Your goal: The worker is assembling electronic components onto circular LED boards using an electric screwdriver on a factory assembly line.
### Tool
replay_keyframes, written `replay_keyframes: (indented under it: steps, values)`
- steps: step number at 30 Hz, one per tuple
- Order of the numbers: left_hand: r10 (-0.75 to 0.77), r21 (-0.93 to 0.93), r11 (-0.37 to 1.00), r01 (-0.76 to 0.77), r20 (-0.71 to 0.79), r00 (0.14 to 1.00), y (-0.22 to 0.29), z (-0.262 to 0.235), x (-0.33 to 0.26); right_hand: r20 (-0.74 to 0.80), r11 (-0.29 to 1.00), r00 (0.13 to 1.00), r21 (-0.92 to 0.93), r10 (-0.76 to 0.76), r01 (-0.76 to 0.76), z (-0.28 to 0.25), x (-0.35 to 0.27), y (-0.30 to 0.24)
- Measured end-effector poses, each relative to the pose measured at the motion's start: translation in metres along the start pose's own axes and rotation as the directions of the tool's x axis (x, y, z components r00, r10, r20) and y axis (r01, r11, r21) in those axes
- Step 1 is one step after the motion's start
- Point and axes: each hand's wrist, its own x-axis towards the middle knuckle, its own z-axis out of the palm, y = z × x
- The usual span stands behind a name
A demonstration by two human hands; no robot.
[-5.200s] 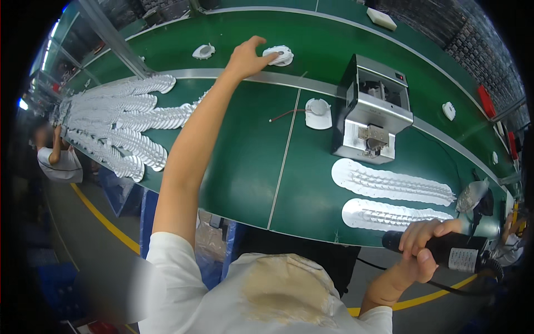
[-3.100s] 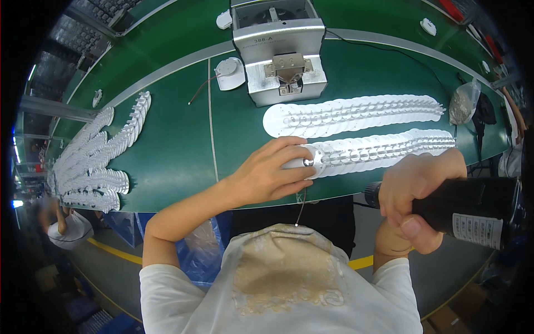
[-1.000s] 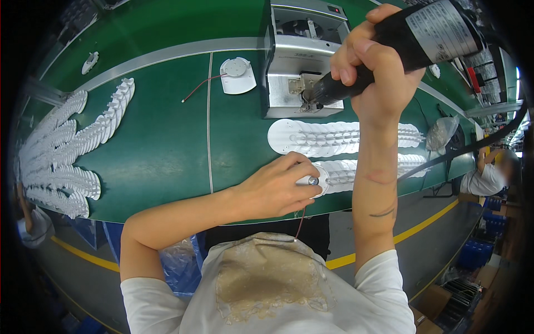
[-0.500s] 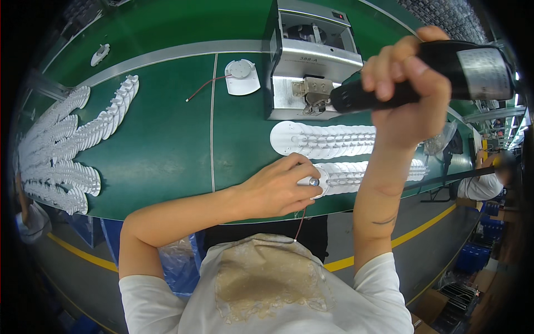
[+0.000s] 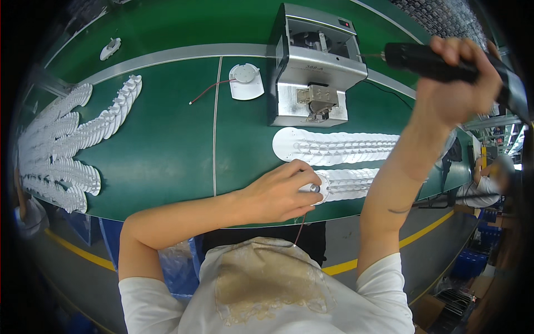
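Note:
My right hand (image 5: 464, 78) is raised at the right, wrapped round the grip of a black electric screwdriver (image 5: 423, 60). The thin bit of the screwdriver points left, beside the upper right side of a silver screw feeder (image 5: 328, 68). Low on the bench, my left hand (image 5: 283, 192) is closed over a white round part (image 5: 325, 186) at the left end of the near row of white parts (image 5: 351, 183). A small silvery round piece shows by its fingertips. A thin red wire (image 5: 301, 229) hangs from under that hand over the bench edge.
A second row of overlapping white parts (image 5: 339, 147) lies behind the near row. Left of the feeder sits a white part with a red wire (image 5: 246, 83). Fanned stacks of white parts (image 5: 72, 147) cover the bench's left end. Another person (image 5: 486, 186) is at the far right.
My right hand has drawn the screwdriver right and away from the front of the screw feeder, exposing its bit. My left hand has stayed nearly still on the white part.

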Motion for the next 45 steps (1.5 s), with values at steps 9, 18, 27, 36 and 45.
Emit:
replay_keyframes:
  steps: [9, 18, 27, 36, 45]
  values:
    - [-0.010, 0.023, 1.000, 0.009, 0.009, 1.000, -0.001, -0.002, 0.000, 0.174, 0.973, 0.957, -0.065, 0.231, -0.223, 0.037, -0.066, 0.024]
    - [-0.001, 0.012, 1.000, 0.001, 0.017, 1.000, -0.001, -0.001, 0.002, 0.179, 0.968, 0.954, -0.116, 0.243, -0.224, 0.035, -0.069, 0.034]
    - [0.004, 0.027, 1.000, -0.004, 0.014, 1.000, -0.001, 0.000, 0.000, 0.250, 0.955, 0.926, -0.162, 0.282, -0.247, 0.038, -0.068, 0.036]
    - [0.004, 0.015, 1.000, -0.004, 0.006, 1.000, -0.001, 0.000, 0.000, 0.222, 0.950, 0.925, -0.030, 0.308, -0.309, 0.021, -0.112, -0.024]
    - [-0.020, 0.028, 0.999, 0.020, 0.006, 1.000, 0.000, -0.001, 0.001, 0.010, 0.880, 0.885, -0.119, 0.465, -0.460, 0.011, -0.141, -0.050]
